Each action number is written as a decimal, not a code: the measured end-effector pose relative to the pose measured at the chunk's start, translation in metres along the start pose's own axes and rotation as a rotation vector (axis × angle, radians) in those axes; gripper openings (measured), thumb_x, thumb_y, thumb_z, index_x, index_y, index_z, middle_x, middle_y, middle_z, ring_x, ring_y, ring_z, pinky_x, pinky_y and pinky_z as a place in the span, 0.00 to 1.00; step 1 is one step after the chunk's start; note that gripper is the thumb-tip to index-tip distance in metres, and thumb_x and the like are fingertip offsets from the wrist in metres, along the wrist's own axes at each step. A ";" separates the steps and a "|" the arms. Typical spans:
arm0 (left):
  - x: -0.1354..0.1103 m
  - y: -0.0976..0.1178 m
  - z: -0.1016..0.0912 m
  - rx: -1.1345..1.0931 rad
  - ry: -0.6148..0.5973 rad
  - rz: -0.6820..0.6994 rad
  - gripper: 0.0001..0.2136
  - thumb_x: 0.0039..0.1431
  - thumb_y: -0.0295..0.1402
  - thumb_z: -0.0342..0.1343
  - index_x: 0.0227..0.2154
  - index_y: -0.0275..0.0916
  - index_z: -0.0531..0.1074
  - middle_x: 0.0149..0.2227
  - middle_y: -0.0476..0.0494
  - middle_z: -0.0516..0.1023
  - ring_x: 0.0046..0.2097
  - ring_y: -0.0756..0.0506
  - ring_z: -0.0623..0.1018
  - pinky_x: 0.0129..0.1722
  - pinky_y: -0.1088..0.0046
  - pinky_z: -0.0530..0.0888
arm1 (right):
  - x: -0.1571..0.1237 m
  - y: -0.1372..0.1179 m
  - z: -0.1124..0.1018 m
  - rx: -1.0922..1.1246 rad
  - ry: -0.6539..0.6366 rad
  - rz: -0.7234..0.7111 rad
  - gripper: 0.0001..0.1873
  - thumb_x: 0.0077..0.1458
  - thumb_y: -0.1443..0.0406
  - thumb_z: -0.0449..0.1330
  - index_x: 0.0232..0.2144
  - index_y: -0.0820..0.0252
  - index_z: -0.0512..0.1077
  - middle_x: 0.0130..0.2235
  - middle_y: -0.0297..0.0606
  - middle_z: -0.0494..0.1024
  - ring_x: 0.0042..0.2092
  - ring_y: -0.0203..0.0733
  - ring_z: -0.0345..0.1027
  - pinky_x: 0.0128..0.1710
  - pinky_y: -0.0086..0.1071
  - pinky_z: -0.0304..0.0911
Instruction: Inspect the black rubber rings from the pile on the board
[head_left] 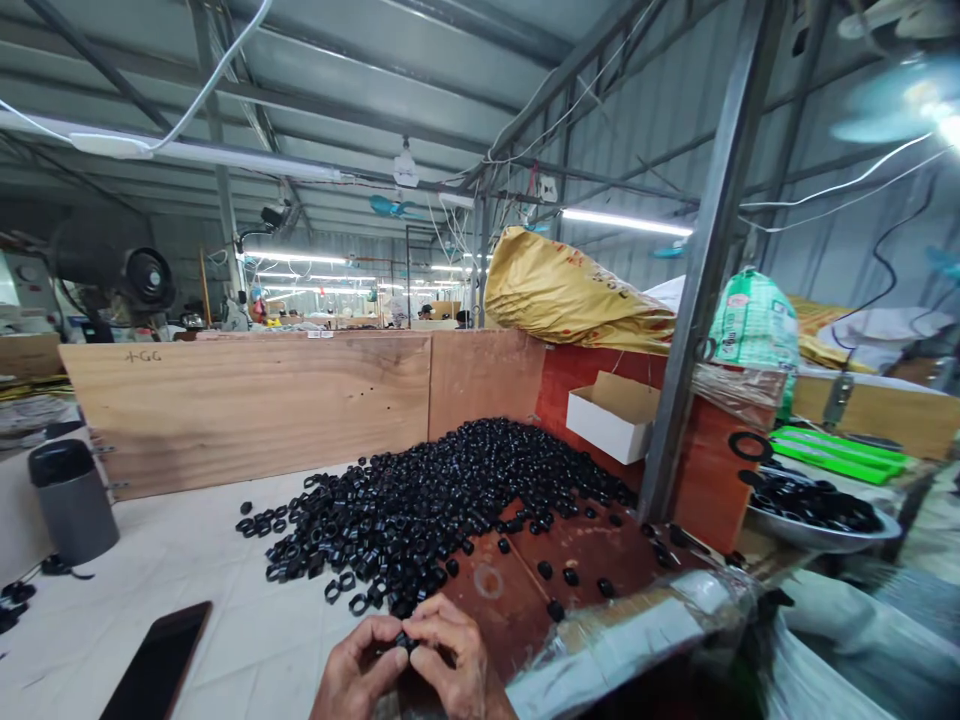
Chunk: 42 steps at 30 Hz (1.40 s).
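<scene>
At the bottom middle, my left hand (363,668) and my right hand (451,655) meet with fingertips pinched together. Between them sits a small black ring (406,641), mostly hidden by the thumbs and fingers. Just beyond the hands spreads a large heap of black rings (450,490), some hexagonal in outline. Its near edge reaches almost to my fingertips. A few loose ones, such as one black ring (555,610), lie to the right on the reddish-brown board (517,580).
A phone (157,665) and a grey tumbler (73,505) stand left on the pale table cover (247,600). Wooden boards (262,410) wall the back. A white box (609,425) hangs by a metal post (694,270). At right, a metal bowl (817,535) holds black parts near a green tray (840,455).
</scene>
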<state>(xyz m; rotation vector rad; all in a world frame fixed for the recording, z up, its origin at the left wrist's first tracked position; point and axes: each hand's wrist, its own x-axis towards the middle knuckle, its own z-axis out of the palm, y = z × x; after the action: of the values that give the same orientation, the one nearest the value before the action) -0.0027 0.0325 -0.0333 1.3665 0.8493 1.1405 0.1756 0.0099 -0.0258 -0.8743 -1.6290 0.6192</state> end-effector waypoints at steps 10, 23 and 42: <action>-0.011 0.010 0.005 0.374 -0.084 0.388 0.07 0.63 0.39 0.60 0.34 0.42 0.80 0.40 0.40 0.80 0.44 0.42 0.79 0.46 0.67 0.75 | -0.016 0.029 0.016 -0.043 0.114 0.155 0.24 0.64 0.45 0.54 0.40 0.56 0.77 0.21 0.31 0.68 0.21 0.38 0.65 0.22 0.27 0.63; -0.019 0.021 0.008 0.310 -0.042 0.278 0.09 0.63 0.40 0.60 0.38 0.38 0.78 0.42 0.41 0.80 0.46 0.43 0.78 0.50 0.66 0.75 | -0.015 -0.008 -0.001 -0.234 0.046 0.042 0.18 0.67 0.54 0.53 0.32 0.58 0.74 0.23 0.33 0.72 0.24 0.38 0.66 0.28 0.29 0.62; -0.017 0.029 0.005 0.284 -0.154 0.243 0.08 0.63 0.36 0.61 0.40 0.37 0.78 0.42 0.42 0.81 0.43 0.45 0.80 0.48 0.66 0.76 | -0.019 -0.017 -0.004 -0.081 0.041 0.148 0.09 0.61 0.60 0.59 0.33 0.59 0.75 0.25 0.32 0.74 0.23 0.35 0.66 0.24 0.27 0.63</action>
<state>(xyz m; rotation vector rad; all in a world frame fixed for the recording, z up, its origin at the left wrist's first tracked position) -0.0060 0.0113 -0.0074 1.8085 0.7686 1.1087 0.1778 -0.0157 -0.0226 -1.0674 -1.5709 0.6364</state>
